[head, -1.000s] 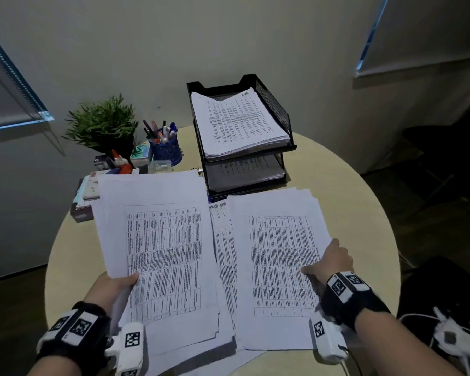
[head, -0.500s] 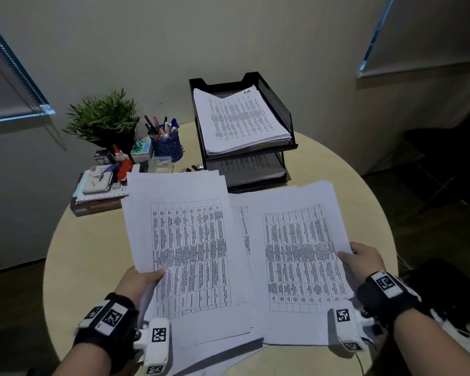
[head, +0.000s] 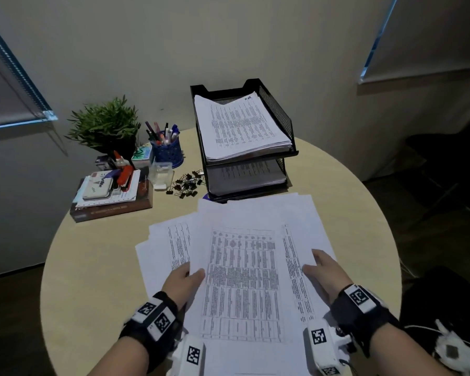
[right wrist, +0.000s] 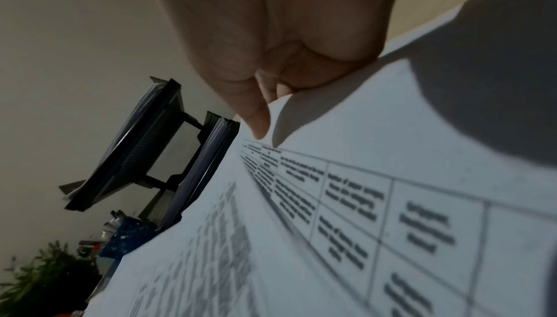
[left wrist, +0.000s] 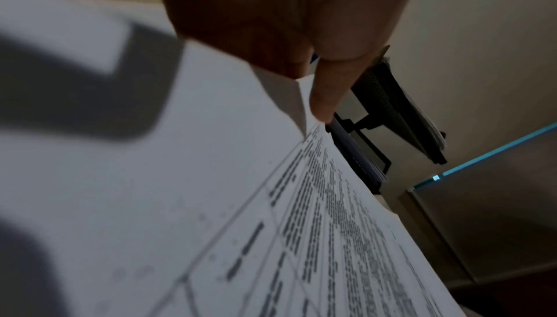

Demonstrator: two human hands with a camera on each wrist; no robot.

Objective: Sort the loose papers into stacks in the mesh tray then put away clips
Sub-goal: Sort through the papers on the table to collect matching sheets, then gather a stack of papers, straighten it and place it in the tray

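Note:
The loose printed papers (head: 242, 267) lie as one fanned, overlapping pile in the middle of the round table. My left hand (head: 186, 278) grips the pile's left edge, thumb on top (left wrist: 325, 98) and fingers under the sheets (left wrist: 211, 203). My right hand (head: 322, 268) pinches the right edge, thumb on the printed side (right wrist: 256, 119) of the papers (right wrist: 361, 203). The black two-tier mesh tray (head: 276, 109) stands behind the pile with paper stacks in both tiers, and also shows in both wrist views (left wrist: 392, 112) (right wrist: 141, 145). Several black binder clips (head: 187, 184) lie left of the tray.
A blue pen cup (head: 166, 151), a potted plant (head: 105, 126) and a small clear box (head: 162, 173) stand at the back left. A book pile (head: 111, 204) carries a red stapler (head: 125, 176). The bare table (head: 92, 267) shows left of the papers.
Both hands moved inward, bringing the two separate sheaves together into one overlapping pile at the centre. The binder clips beside the tray are now uncovered.

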